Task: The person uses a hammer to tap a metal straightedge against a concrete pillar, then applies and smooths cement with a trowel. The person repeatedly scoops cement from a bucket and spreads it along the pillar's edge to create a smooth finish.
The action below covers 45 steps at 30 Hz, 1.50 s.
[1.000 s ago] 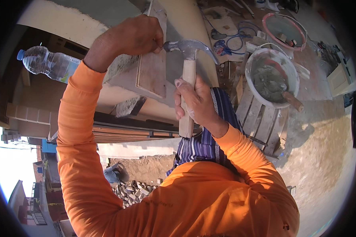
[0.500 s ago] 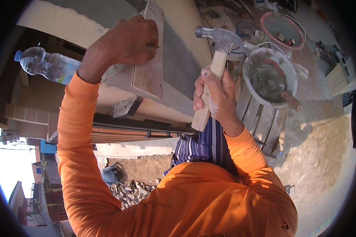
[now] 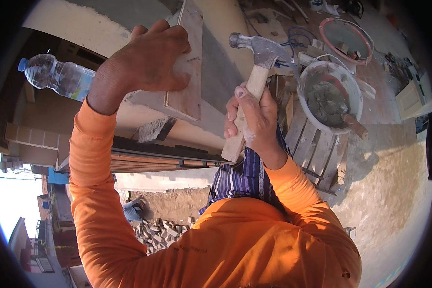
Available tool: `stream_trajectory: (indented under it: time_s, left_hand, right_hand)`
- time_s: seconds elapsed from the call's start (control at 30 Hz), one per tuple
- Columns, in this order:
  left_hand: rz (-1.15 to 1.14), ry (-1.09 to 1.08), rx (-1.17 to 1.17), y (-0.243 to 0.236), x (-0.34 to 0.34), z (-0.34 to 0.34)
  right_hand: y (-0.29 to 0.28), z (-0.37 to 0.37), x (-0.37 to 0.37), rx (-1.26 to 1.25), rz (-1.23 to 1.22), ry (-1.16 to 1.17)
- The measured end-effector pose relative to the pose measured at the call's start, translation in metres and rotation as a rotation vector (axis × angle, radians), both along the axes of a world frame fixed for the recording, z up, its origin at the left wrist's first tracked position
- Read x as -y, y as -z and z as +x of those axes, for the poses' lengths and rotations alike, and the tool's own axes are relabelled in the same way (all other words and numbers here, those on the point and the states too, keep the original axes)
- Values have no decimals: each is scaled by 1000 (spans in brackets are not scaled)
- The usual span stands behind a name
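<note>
My right hand [image 3: 255,115] is wrapped round the pale wooden handle of a claw hammer [image 3: 268,54], its grey metal head raised beside the wall. My left hand [image 3: 146,60] rests at a flat wooden board [image 3: 193,91] set against the wall edge. Its thumb and fingers are spread apart around a thin nail [image 3: 193,59] that sticks out of the board. The left palm and the board's covered left side are hidden.
A clear plastic bottle [image 3: 57,77] lies left of my left wrist. To the right, a bucket of wet mortar [image 3: 302,91] with a wooden-handled trowel [image 3: 354,126] stands on wooden slats [image 3: 317,151]. Farther off is a reddish bucket [image 3: 324,31]. Another person [image 3: 133,210] is below, near loose bricks.
My left hand has let go of the nail and opened its fingers, leaving the nail standing in the board. The hammer has moved slightly left with my right hand.
</note>
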<state>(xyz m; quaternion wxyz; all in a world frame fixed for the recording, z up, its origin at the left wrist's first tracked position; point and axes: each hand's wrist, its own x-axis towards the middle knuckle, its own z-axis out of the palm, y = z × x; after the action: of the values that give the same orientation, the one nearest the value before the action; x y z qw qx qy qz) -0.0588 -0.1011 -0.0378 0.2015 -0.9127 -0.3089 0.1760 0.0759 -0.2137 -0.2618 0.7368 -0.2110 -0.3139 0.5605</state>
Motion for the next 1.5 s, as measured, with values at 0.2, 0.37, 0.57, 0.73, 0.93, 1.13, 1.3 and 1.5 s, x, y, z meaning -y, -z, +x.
stream_trajectory:
  time_s: [0.2, 0.37, 0.57, 0.73, 0.93, 1.13, 1.3, 1.5]
  left_hand:
    - [-2, -35, -62, 0, -3, 6]
    - [-11, -11, 3, 0, -1, 2]
    - [-15, -22, -23, 0, -3, 3]
    - [-34, -58, -28, -1, 0, 2]
    - [-31, -48, -14, -1, 1, 4]
    - [-23, -68, -25, 1, -1, 1]
    - [-4, -17, 16, 1, 4, 4]
    - [-37, -54, 73, 7, -5, -4]
  right_hand:
    - [-9, 6, -8, 134, -165, -201]
    - [4, -4, -8, -85, -45, 22]
    - [6, -8, -8, -54, -85, -22]
    - [-4, -5, -6, 79, -51, -181]
    - [2, -12, -6, -12, -1, -85]
    - [9, -7, -12, 77, -62, -187]
    - [5, -3, -11, 177, -27, -224]
    - [40, 44, 54, 690, 109, 74]
